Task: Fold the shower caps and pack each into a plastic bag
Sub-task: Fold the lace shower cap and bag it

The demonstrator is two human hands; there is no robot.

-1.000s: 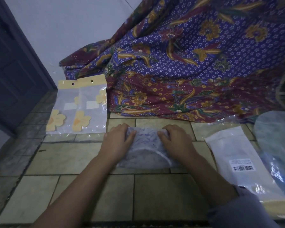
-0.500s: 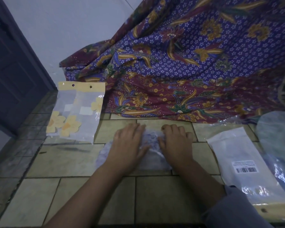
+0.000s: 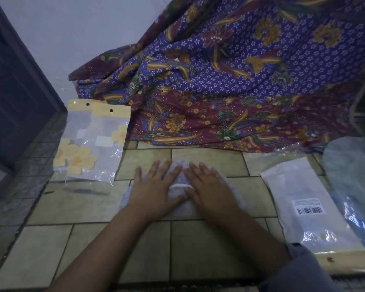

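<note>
A pale, lace-patterned shower cap (image 3: 180,187) lies folded on the tiled floor in the middle of the view. My left hand (image 3: 154,187) and my right hand (image 3: 208,189) rest flat on top of it, palms down, fingers spread, thumbs nearly touching. Most of the cap is hidden under them. A clear plastic bag with a yellow header and yellow flowers (image 3: 93,142) lies to the left. Another bagged white pack with a barcode label (image 3: 310,207) lies to the right.
A purple and maroon batik cloth (image 3: 230,81) drapes down behind the work spot. A dark door (image 3: 13,81) stands at the left. More clear plastic and a bluish bundle (image 3: 354,175) sit at the far right edge.
My hands went from pinching the cap's top edge to lying flat on it. The cap now looks folded smaller under my palms.
</note>
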